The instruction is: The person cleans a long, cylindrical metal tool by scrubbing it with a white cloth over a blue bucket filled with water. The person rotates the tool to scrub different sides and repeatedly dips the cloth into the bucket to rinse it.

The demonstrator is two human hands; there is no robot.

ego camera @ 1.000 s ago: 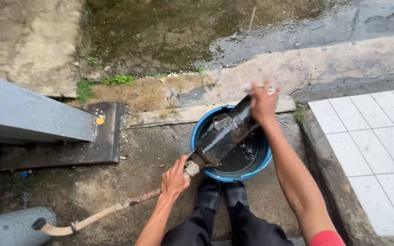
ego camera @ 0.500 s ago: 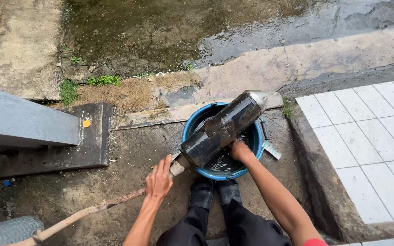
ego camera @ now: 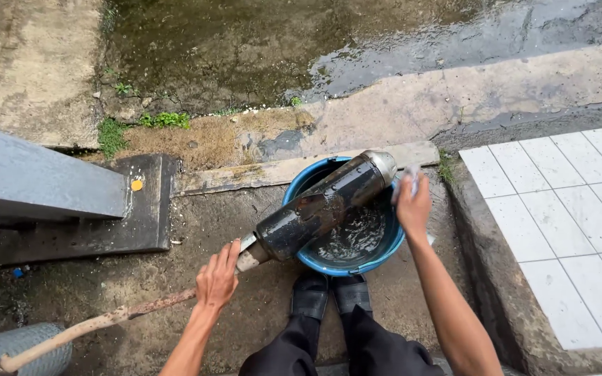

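Nearest: person's dark trouser legs and black shoes [ego camera: 330, 296], toes touching the near rim of the blue basin [ego camera: 391, 249]. Person squats over it on wet, muddy concrete ground.

Left hand [ego camera: 217, 278]: fingers wrapped around the thin rusty pipe [ego camera: 99, 324] just where it joins the muffler's narrow neck. The pipe runs down-left toward the bottom-left corner of the ground, ending beside a grey ribbed cylinder [ego camera: 15, 348].

Muffler [ego camera: 322, 205]: black, wet, cylindrical exhaust body lying tilted across the basin, low end over the near-left rim, chrome cap end raised over the far-right rim. It rests on the rim; I can't tell whether it dips into the dark water inside.

Right hand [ego camera: 411, 202]: at the far-right rim, just beside the chrome cap, fingers closed on something pale, a cloth or sponge [ego camera: 412, 177]; too blurred to tell which.

Step, as I judge it: washing the muffler, mid-scrub, left hand steadying and right hand wiping the cap end. Next move calls for a firm left hold so the body doesn't roll off the rim, then working the wipe down the barrel.

Farther: a grey beam [ego camera: 43, 181] on a dark base plate [ego camera: 106, 223] at left, a plank [ego camera: 273, 170] behind the basin, white tiles [ego camera: 559, 230] at right, and wet mossy ground with weeds [ego camera: 165, 120] beyond.
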